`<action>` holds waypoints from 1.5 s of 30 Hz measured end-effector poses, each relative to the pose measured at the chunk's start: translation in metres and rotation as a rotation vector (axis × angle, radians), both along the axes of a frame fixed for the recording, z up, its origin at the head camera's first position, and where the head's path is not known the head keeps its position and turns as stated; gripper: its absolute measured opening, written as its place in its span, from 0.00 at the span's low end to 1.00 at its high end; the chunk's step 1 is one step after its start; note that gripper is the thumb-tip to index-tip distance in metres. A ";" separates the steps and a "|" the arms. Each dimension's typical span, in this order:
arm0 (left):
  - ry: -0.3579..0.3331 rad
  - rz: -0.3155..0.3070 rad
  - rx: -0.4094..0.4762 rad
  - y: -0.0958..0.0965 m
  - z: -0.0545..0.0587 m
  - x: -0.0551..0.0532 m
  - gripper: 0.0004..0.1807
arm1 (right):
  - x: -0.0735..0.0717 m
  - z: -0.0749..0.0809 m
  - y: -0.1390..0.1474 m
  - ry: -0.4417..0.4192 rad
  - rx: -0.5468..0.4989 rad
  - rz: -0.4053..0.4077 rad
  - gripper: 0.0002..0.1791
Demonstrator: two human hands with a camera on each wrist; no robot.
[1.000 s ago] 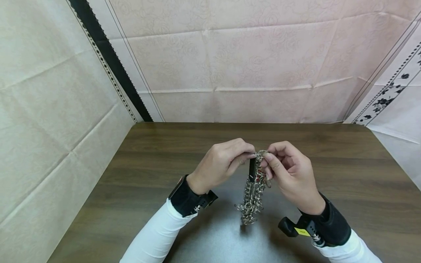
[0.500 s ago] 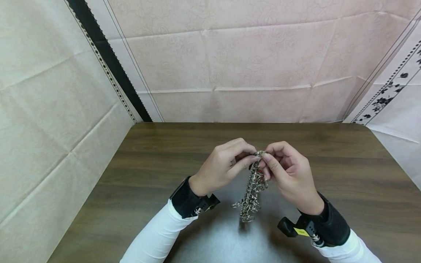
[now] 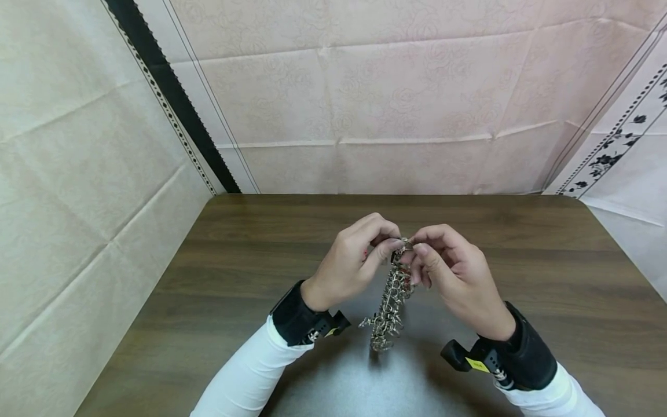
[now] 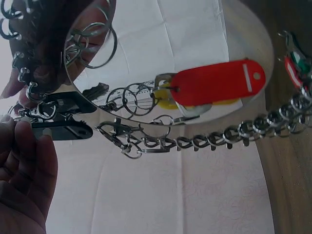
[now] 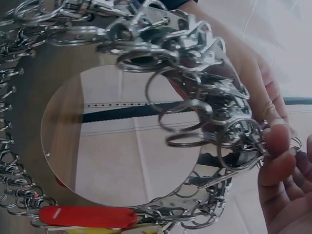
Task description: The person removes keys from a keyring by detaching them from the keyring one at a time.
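Chain of silver key rings (image 3: pixel 388 310): hanging between the two hands, below their fingertips. Red key tag (image 4: pixel 219 84): dangling on it. Left hand (image 3: pixel 348 260): pinching the chain's upper end. Right hand (image 3: pixel 454 266): pinching that end from the opposite side. Wood-grain table (image 3: pixel 260 260): lying beneath both hands. Pale patterned cloth (image 3: pixel 406 104): hanging beyond them.

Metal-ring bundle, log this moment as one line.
left hand: pinches metal-ring bundle near top | right hand: pinches near top | bundle: hangs below hands | red tag: on bundle
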State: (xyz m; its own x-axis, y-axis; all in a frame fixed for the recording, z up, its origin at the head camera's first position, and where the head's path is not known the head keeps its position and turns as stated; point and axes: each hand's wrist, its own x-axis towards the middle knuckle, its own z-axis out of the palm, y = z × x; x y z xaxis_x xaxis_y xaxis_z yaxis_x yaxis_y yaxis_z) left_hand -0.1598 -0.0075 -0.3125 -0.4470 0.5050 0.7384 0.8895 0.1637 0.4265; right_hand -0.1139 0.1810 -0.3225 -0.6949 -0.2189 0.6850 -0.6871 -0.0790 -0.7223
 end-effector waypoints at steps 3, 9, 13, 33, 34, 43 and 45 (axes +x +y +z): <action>-0.010 0.004 -0.008 0.001 0.000 0.000 0.03 | 0.000 0.001 0.001 0.002 0.034 -0.009 0.07; -0.017 0.002 -0.025 0.001 0.000 0.001 0.02 | 0.001 0.002 0.002 -0.002 0.134 -0.063 0.07; -0.013 -0.015 -0.032 0.000 0.001 0.001 0.02 | 0.002 0.005 0.005 -0.021 0.236 -0.104 0.06; 0.194 0.056 -0.230 -0.004 0.009 0.008 0.03 | 0.003 0.012 0.013 0.033 0.412 -0.152 0.12; 0.184 0.051 -0.227 -0.004 0.009 0.008 0.03 | 0.003 0.012 0.013 0.035 0.411 -0.150 0.12; 0.120 0.002 -0.197 -0.003 0.005 0.003 0.03 | 0.005 0.014 0.013 -0.039 0.401 -0.117 0.10; 0.106 -0.014 -0.189 -0.004 0.005 0.002 0.02 | 0.006 0.014 0.012 -0.058 0.389 -0.106 0.10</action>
